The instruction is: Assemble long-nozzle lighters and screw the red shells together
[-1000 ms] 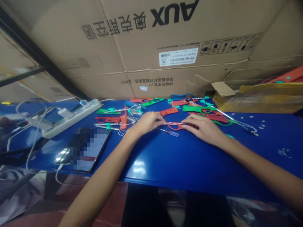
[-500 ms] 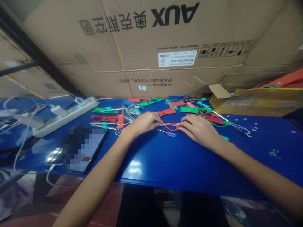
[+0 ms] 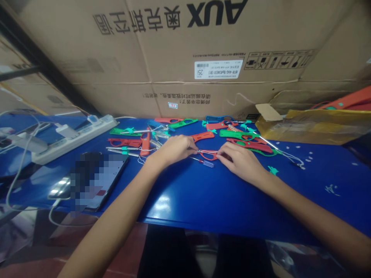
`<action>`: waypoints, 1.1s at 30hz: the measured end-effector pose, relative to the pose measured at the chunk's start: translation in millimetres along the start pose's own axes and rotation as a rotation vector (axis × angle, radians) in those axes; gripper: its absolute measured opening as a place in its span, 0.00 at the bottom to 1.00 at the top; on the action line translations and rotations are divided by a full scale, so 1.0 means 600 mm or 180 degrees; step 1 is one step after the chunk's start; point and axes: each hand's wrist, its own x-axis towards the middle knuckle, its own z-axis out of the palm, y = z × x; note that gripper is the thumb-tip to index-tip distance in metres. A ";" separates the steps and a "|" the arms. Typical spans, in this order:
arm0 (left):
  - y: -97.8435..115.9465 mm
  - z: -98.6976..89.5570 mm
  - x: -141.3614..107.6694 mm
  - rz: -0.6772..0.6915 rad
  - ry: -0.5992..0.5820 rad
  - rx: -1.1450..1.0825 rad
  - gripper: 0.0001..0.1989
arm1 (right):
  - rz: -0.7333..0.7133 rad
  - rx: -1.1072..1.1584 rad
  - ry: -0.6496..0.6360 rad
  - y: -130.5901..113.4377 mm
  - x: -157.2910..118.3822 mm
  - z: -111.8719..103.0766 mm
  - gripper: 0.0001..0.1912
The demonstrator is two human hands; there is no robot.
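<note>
Between my two hands, thin white wires [image 3: 207,151] stretch over a red plastic casing with a loop [image 3: 209,157], which looks like part of a long-necked lighter. My left hand [image 3: 179,148] is closed, thumb and fingertips pinching the left end of the wires. At their right end my right hand [image 3: 239,158] pinches them too, its other fingers curled. The fingers hide part of the casing. Just below lies a small screwdriver with a clear purple handle [image 3: 206,163]. Behind my hands are a red casing [image 3: 203,136] and a green casing [image 3: 236,134].
More casings and metal rods with green clips [image 3: 125,150] lie to the left. A white power strip [image 3: 75,139] and a phone [image 3: 108,185] with a cable are further left. An open carton [image 3: 313,125] stands at right, before a large cardboard wall [image 3: 162,58].
My right hand's fingers have drawn a little closer together at the wires' right end. The whole view has shifted slightly; my left hand keeps its pinch.
</note>
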 end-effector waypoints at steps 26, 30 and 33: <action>0.021 0.040 0.011 0.0730 0.0378 0.0076 0.10 | -0.0045 -0.0366 0.0304 0.000 -0.010 -0.020 0.07; 0.017 0.046 0.015 0.0767 0.0365 -0.0329 0.12 | -0.0174 -0.0313 0.0229 0.002 -0.010 -0.008 0.07; 0.016 0.043 0.015 0.0728 0.0298 -0.0545 0.12 | -0.0325 -0.0558 0.0331 0.006 -0.009 -0.003 0.09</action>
